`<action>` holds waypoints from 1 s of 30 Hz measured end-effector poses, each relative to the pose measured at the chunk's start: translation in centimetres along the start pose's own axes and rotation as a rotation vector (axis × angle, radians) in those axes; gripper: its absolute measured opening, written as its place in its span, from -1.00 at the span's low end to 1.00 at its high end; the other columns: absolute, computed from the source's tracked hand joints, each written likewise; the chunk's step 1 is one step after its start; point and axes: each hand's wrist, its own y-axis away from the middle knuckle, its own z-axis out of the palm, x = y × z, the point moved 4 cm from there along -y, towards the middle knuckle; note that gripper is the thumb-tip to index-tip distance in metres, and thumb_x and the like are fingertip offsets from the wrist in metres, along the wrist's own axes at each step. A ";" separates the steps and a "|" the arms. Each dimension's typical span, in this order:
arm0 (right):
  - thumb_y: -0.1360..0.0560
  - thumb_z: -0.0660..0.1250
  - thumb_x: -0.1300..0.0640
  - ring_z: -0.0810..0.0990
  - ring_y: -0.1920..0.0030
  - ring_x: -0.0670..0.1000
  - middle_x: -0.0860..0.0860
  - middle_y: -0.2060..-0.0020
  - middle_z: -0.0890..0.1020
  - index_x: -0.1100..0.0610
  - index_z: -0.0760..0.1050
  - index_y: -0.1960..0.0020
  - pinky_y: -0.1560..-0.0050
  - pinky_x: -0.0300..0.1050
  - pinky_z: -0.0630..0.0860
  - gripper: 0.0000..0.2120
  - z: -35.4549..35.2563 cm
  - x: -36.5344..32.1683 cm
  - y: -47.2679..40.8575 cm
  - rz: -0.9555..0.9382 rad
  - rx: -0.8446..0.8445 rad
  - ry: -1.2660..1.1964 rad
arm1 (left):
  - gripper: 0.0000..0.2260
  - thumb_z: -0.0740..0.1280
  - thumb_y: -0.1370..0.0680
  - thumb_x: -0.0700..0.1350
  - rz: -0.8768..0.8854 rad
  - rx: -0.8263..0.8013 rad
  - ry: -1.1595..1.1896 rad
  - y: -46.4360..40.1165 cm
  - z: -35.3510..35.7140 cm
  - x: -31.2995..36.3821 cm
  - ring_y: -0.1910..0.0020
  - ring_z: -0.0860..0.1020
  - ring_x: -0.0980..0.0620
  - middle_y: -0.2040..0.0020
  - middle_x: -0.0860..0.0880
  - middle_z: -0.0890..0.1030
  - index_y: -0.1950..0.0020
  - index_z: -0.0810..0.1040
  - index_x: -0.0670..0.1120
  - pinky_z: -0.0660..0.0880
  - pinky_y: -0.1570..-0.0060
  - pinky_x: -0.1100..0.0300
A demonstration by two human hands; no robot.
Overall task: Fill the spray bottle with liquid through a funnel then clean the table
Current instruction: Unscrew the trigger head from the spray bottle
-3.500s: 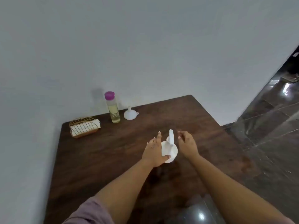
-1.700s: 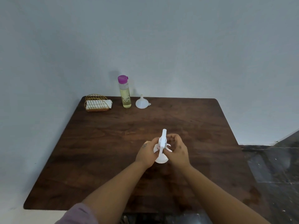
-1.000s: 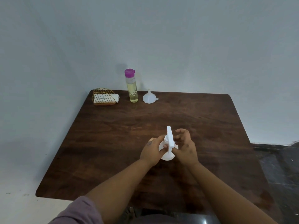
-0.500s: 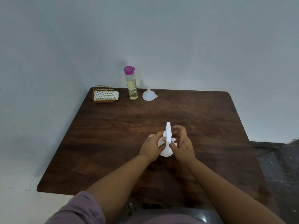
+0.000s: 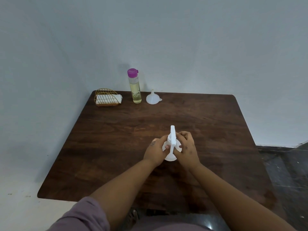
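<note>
A: What is filling the frame, starting with the biggest thing?

B: The dark brown wooden table (image 5: 116,147) is taking up the middle and lower part of the frame, against a pale grey wall. Compared with half a second ago it is sitting almost the same in view, its far edge only a touch lower.

A: And the arms?

B: Both forearms are reaching in from the bottom edge and meeting at the centre. The left hand (image 5: 154,151) is curling its fingers round the body of the white plastic spray bottle (image 5: 171,147), with the thumb on the near side. The right hand (image 5: 187,148) is clamping bent fingers on the bottle's top, at the white trigger head. The bottle is standing upright on the table between the two hands, just where it was a moment ago; the right fingers are bunching a little closer over the head than before.

A: What about the things at the back?

B: They are sitting unmoved in the upper left of the table. The gold wire holder with white napkins (image 5: 107,98) is at the corner, the clear tall bottle of yellow liquid with a purple cap (image 5: 134,85) is standing just right of it, and the small white plastic funnel (image 5: 153,98) is resting mouth-down just beside that, spout pointing up.
</note>
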 end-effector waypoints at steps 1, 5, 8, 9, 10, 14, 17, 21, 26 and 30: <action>-0.45 0.44 0.02 0.47 -0.07 -0.10 -0.11 -0.08 0.47 0.09 0.54 -0.23 0.04 -0.14 0.54 -0.62 0.0 0.0 -0.2 0.008 0.019 -0.011 | -0.61 0.21 -0.59 0.09 0.005 0.000 0.004 0.0 0.0 0.1 -0.23 0.48 -0.03 -0.22 -0.02 0.56 -0.42 0.39 0.12 0.51 -0.16 -0.03; -0.47 0.31 0.01 0.54 0.06 -0.17 -0.14 0.01 0.53 0.15 0.56 -0.20 0.08 -0.15 0.54 -0.64 -0.6 -1.2 -0.6 -0.010 0.004 -0.066 | -0.58 0.28 -0.56 0.09 0.009 -0.006 0.005 -0.1 -0.2 0.1 -0.25 0.46 -0.02 -0.21 -0.02 0.57 -0.42 0.37 0.12 0.49 -0.16 -0.03; -0.48 0.21 -0.03 0.58 -0.11 -0.13 -0.15 -0.14 0.58 0.01 0.40 -0.36 -0.07 -0.17 0.55 -0.54 -1.1 -1.4 0.0 0.030 -0.057 -0.164 | -0.55 0.29 -0.54 0.10 0.003 -0.010 0.001 0.0 -0.2 0.0 -0.24 0.46 -0.01 -0.20 0.00 0.57 -0.42 0.35 0.16 0.49 -0.15 -0.02; -0.51 0.22 0.01 0.59 -0.13 -0.12 -0.15 -0.16 0.59 -0.04 0.34 -0.37 -0.08 -0.14 0.56 -0.57 -1.2 -1.2 0.2 0.044 -0.077 -0.171 | -0.55 0.30 -0.54 0.10 -0.004 -0.004 0.002 0.0 -0.1 -0.1 -0.24 0.46 -0.01 -0.20 0.00 0.57 -0.43 0.34 0.16 0.49 -0.15 -0.01; -0.54 0.23 0.06 0.60 -0.12 -0.11 -0.14 -0.14 0.60 -0.05 0.33 -0.34 -0.08 -0.08 0.58 -0.62 -1.4 -1.1 0.2 0.049 -0.090 -0.156 | -0.54 0.31 -0.54 0.09 -0.010 -0.003 0.001 0.0 -0.1 -0.1 -0.23 0.46 0.00 -0.19 -0.01 0.57 -0.43 0.34 0.15 0.49 -0.15 0.00; -0.53 0.23 -0.05 0.61 -0.06 -0.09 -0.12 -0.09 0.62 0.00 0.43 -0.24 -0.06 0.01 0.59 -0.70 -1.4 -1.0 0.2 0.037 -0.116 -0.114 | -0.57 0.31 -0.55 0.08 0.013 0.000 -0.004 0.0 -0.1 0.1 -0.23 0.46 0.00 -0.19 -0.01 0.57 -0.42 0.36 0.13 0.50 -0.14 -0.01; -0.47 0.38 -0.07 0.55 -0.08 -0.13 -0.12 -0.12 0.58 0.04 0.46 -0.25 -0.03 -0.17 0.55 -0.60 -1.0 -1.2 0.2 0.018 -0.090 -0.084 | -0.59 0.26 -0.56 0.08 0.009 -0.005 -0.018 0.1 -0.1 0.1 -0.23 0.47 -0.02 -0.21 -0.01 0.57 -0.42 0.37 0.12 0.50 -0.16 -0.02; -0.43 0.48 0.01 0.53 0.00 -0.13 -0.10 -0.03 0.56 0.07 0.53 -0.17 0.07 -0.23 0.49 -0.65 -0.8 -1.0 -0.8 0.048 -0.059 -0.050 | -0.59 0.28 -0.56 0.04 -0.002 0.001 -0.019 0.0 -0.1 0.2 -0.22 0.47 -0.03 -0.18 -0.04 0.57 -0.41 0.37 0.14 0.50 -0.13 0.01; -0.47 0.45 0.09 0.46 -0.03 -0.09 -0.06 -0.04 0.39 0.10 0.61 -0.16 0.05 -0.28 0.46 -0.73 -1.1 -1.3 -1.3 0.023 -0.066 -0.044 | -0.54 0.30 -0.56 0.08 -0.008 -0.020 -0.038 0.1 0.1 0.1 -0.24 0.47 -0.03 -0.23 -0.03 0.55 -0.45 0.31 0.15 0.49 -0.16 0.00; -0.51 0.35 0.24 0.49 0.02 -0.15 -0.08 -0.02 0.45 0.05 0.43 -0.40 0.07 -0.28 0.41 -0.54 -1.2 -1.1 -1.0 0.001 -0.124 -0.012 | -0.55 0.29 -0.56 0.08 -0.010 -0.019 -0.031 -0.1 -0.1 0.4 -0.24 0.46 -0.01 -0.21 -0.01 0.56 -0.44 0.30 0.19 0.51 -0.14 -0.01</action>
